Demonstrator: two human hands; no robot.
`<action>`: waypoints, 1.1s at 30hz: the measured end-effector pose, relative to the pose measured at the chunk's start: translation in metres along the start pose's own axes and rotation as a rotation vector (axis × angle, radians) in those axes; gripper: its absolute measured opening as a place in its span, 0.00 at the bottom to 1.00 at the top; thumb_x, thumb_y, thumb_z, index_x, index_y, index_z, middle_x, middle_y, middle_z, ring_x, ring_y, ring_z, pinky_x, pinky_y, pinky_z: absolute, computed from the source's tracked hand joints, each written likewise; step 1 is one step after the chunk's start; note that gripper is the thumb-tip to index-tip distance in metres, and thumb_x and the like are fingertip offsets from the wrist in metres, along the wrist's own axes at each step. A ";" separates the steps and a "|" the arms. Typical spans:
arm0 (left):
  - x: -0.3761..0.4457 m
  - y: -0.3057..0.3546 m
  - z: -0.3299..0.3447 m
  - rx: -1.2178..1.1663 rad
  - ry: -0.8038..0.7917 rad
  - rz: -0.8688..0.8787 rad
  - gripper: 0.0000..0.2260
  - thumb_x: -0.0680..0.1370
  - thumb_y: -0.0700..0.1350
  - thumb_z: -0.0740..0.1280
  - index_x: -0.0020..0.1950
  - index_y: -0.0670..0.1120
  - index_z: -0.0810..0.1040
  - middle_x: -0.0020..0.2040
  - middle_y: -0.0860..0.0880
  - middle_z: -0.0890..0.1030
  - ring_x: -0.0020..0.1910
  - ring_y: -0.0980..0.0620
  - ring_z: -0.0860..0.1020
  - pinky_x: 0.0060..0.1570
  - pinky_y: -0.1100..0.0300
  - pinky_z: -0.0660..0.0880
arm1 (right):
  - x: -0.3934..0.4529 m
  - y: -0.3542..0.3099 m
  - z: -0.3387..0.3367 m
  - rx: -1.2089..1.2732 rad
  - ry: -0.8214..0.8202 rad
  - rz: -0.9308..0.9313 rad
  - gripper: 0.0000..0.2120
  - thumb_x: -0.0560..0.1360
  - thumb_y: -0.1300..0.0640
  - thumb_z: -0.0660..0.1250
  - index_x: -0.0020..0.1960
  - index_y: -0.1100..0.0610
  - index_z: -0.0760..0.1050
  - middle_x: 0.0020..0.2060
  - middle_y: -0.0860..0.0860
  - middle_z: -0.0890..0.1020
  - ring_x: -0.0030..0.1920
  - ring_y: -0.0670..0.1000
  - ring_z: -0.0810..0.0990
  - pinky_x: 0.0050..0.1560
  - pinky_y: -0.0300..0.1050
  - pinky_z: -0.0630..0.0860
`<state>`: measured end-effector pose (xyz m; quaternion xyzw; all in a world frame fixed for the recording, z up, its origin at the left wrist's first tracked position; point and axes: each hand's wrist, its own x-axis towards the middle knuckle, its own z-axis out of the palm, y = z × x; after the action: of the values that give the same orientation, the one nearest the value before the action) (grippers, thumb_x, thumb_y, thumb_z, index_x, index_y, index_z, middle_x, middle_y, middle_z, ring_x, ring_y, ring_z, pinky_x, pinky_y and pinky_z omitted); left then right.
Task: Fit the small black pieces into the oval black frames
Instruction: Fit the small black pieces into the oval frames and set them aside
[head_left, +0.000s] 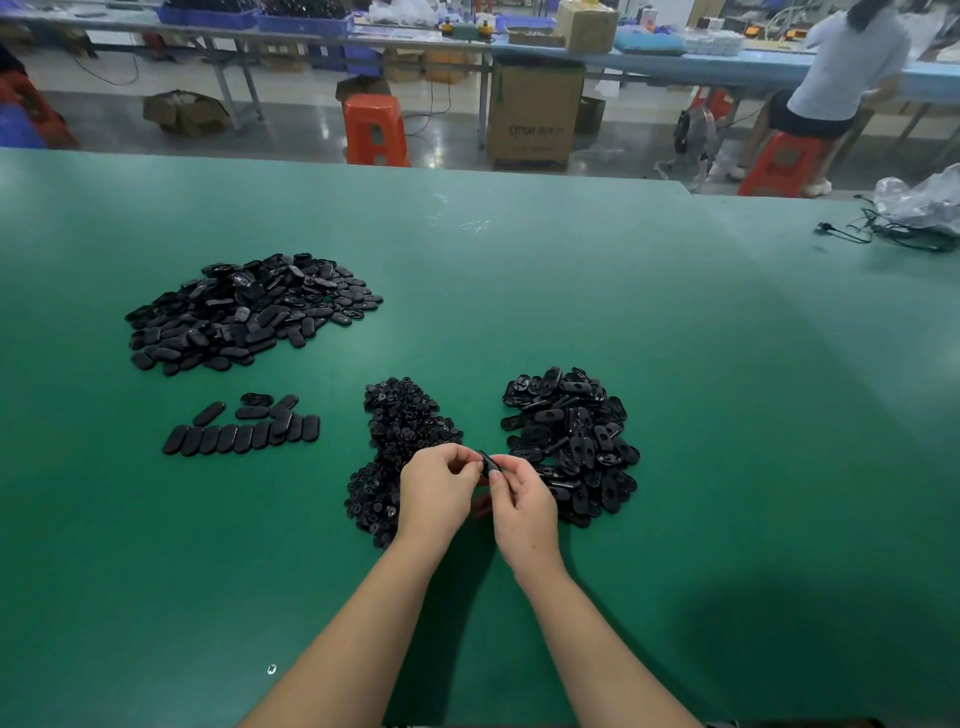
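Hands: left hand (436, 486) and right hand (522, 506) jointly pinch one oval frame (488, 464) between them above the bench (675, 364). Misalignment risk: a skewed small piece could jam or drop.

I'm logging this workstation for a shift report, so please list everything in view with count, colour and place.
table: one, green, fills the foreground
large pile of oval pieces: one, black, far left on the table
row of oval pieces: one short row with a few loose above it, black, near left
pile of small pieces: one, black, centre, just left of the hands
pile of oval frames: one, black, right of the hands
cables and plastic bag: one tangle, black and clear, far right edge
stools: at least two, red, on the floor behind
cardboard box: one large, brown, behind the table
seated person: one, light top, back right
oval frame: one, black, held between both hands
left hand: pinches the frame
right hand: pinches the frame
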<state>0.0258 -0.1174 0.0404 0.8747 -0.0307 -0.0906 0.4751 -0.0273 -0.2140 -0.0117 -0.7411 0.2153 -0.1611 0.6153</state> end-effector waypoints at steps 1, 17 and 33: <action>0.001 0.000 0.000 -0.004 -0.009 -0.007 0.06 0.78 0.42 0.71 0.43 0.50 0.85 0.39 0.56 0.84 0.40 0.59 0.80 0.39 0.67 0.72 | 0.000 0.000 0.000 0.003 -0.003 -0.001 0.09 0.83 0.61 0.63 0.54 0.48 0.77 0.47 0.42 0.85 0.48 0.38 0.83 0.47 0.31 0.76; 0.011 -0.006 -0.007 -0.048 -0.109 -0.032 0.06 0.74 0.44 0.76 0.48 0.53 0.85 0.42 0.54 0.85 0.42 0.52 0.83 0.45 0.57 0.79 | -0.001 -0.001 -0.001 0.145 -0.021 0.047 0.09 0.83 0.65 0.62 0.53 0.54 0.79 0.40 0.49 0.85 0.37 0.46 0.81 0.40 0.48 0.81; 0.012 -0.011 -0.009 -0.143 -0.176 -0.056 0.04 0.75 0.39 0.74 0.42 0.47 0.85 0.33 0.51 0.85 0.29 0.55 0.82 0.33 0.60 0.80 | -0.002 -0.008 -0.003 0.124 -0.037 0.060 0.09 0.82 0.62 0.64 0.49 0.51 0.80 0.29 0.46 0.79 0.29 0.46 0.75 0.32 0.44 0.74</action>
<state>0.0388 -0.1055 0.0343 0.8278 -0.0416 -0.1824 0.5289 -0.0302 -0.2144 -0.0032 -0.6976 0.2154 -0.1418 0.6685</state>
